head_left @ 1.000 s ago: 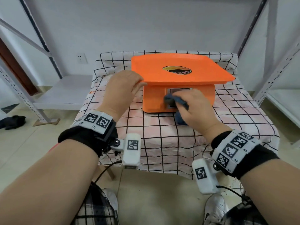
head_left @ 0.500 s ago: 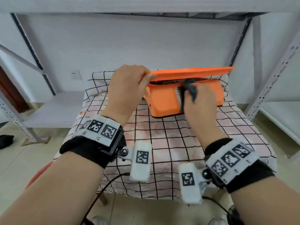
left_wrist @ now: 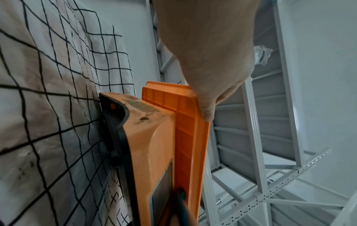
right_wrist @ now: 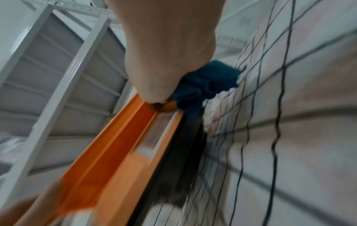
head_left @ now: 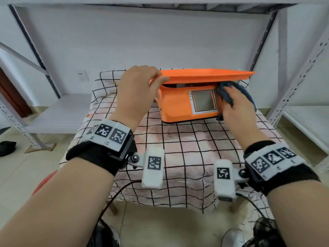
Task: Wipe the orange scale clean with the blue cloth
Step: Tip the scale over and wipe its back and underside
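The orange scale [head_left: 176,104] stands on a checked tablecloth [head_left: 178,148], its grey display facing me and its flat pan [head_left: 208,74] on top. My left hand [head_left: 140,86] grips the pan's left edge, thumb under the rim; the left wrist view shows the fingers [left_wrist: 207,110] curled over the orange scale [left_wrist: 152,145] pan edge. My right hand [head_left: 235,102] holds the bunched blue cloth [head_left: 226,91] against the body's front, right of the display and under the pan. In the blurred right wrist view the blue cloth [right_wrist: 203,85] bulges from the fist beside the orange scale [right_wrist: 115,145].
The small table is covered by the stained checked cloth. Grey metal shelving [head_left: 292,77] stands right and left [head_left: 26,68] of it, with a shelf overhead. A wall socket [head_left: 81,75] is behind on the left. A dark object [head_left: 7,147] lies on the floor.
The view has dropped lower, so the pan is seen edge-on. My right hand has slid the cloth from the display to the right side of the front face. The left hand stays on the pan.
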{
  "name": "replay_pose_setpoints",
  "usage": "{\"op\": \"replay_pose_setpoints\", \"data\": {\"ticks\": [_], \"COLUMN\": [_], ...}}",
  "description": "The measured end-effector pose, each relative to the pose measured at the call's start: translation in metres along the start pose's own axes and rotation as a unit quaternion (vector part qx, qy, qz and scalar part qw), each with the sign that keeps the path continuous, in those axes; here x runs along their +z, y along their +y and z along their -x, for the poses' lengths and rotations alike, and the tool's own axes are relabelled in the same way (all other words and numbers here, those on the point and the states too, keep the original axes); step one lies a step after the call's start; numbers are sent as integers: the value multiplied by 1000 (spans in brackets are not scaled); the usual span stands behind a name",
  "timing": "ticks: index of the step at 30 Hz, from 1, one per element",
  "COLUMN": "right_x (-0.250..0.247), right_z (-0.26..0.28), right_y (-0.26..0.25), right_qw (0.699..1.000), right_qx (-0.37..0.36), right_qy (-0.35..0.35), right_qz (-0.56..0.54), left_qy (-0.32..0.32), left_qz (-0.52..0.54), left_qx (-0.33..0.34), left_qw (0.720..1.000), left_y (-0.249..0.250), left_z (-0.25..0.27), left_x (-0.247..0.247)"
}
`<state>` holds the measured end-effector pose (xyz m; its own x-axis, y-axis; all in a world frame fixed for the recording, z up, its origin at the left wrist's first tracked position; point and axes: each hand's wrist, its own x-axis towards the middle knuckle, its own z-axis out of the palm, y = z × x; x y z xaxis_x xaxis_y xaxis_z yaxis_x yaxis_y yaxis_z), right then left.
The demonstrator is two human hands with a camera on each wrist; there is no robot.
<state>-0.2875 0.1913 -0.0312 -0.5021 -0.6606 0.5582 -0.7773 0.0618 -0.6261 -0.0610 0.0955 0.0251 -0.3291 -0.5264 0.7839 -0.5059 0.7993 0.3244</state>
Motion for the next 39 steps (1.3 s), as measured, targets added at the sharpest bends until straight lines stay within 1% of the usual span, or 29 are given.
{"op": "replay_pose_setpoints", "data": {"ticks": [1, 2, 3, 5, 7, 8, 9, 10, 11, 12, 13, 14, 15, 16, 17, 18, 20, 21, 22, 23, 24, 26, 28, 29, 32, 34, 36, 38, 39], "right_x": [6, 15, 25, 40, 39, 33, 24, 14, 4, -4, -13, -18, -22, -21, -17, -9, 8, 17, 24, 29, 31, 32, 26, 22, 7, -5, -17, -26, -26], "right_z": [3, 7, 13, 23, 26, 26, 26, 26, 25, 24, 23, 21, 18, 15, 13, 12, 13, 16, 18, 18, 16, 10, 1, -3, -13, -15, -10, -2, 1], "right_y": [-9, -21, -33, -55, -60, -58, -57, -55, -55, -58, -66, -74, -84, -92, -98, -103, -110, -110, -108, -104, -100, -88, -69, -59, -28, -12, -4, -2, -2], "right_qw": [1000, 1000, 996, 976, 958, 954, 955, 964, 978, 990, 992, 982, 969, 959, 956, 961, 975, 974, 969, 963, 959, 954, 957, 962, 978, 986, 987, 966, 955], "right_qx": [1, -28, -83, -192, -248, -262, -261, -238, -193, -142, -105, -95, -108, -135, -159, -176, -207, -223, -238, -254, -270, -286, -269, -243, -148, -71, 0, 56, 77], "right_qy": [0, -8, -29, -97, -142, -143, -128, -101, -62, -7, 54, 124, 185, 222, 228, 201, 78, 20, -17, -35, -37, -8, 25, 31, 43, 72, 152, 237, 248], "right_qz": [-9, -7, -11, -22, 2, 29, 54, 66, 54, 9, -53, -102, -124, -115, -92, -68, -7, 32, 64, 78, 81, 92, 109, 118, 140, 132, 49, -86, -145], "left_qy": [2, 3, 5, 9, 7, 3, 0, -1, -1, -3, -6, -9, -11, -12, -13, -17, -29, -35, -42, -47, -50, -46, -35, -31, -30, -30, -22, -12, -7], "left_qz": [-5, -9, -12, -15, -14, -14, -14, -13, -12, -11, -13, -18, -21, -22, -23, -26, -43, -53, -60, -61, -56, -46, -35, -28, -20, -19, -11, 2, 7], "left_qx": [4, 6, 7, 6, 5, 5, 6, 6, 4, 0, -4, -5, -4, -2, 3, 11, 35, 45, 49, 49, 46, 43, 41, 39, 33, 29, 16, -9, -19], "left_qw": [1000, 1000, 1000, 1000, 1000, 1000, 1000, 1000, 1000, 1000, 1000, 1000, 1000, 1000, 1000, 999, 998, 997, 996, 996, 996, 997, 998, 998, 999, 999, 1000, 1000, 1000], "left_y": [3, 5, 6, 4, 1, 0, 1, 2, 2, 3, 3, 3, 2, 3, 4, 6, 10, 10, 10, 8, 5, 1, 0, 0, -2, -3, -4, -6, -8], "left_z": [0, 0, 0, -1, 1, 2, 3, 4, 4, 4, 4, 3, 3, 3, 4, 5, 7, 8, 9, 10, 10, 11, 11, 10, 10, 11, 12, 11, 11], "left_x": [3, 5, 6, 5, 3, 1, 0, -1, -1, -1, 0, 0, 1, 0, 0, 1, 3, 4, 3, 3, 3, 0, -1, -1, -2, -2, -3, -4, -4]}}
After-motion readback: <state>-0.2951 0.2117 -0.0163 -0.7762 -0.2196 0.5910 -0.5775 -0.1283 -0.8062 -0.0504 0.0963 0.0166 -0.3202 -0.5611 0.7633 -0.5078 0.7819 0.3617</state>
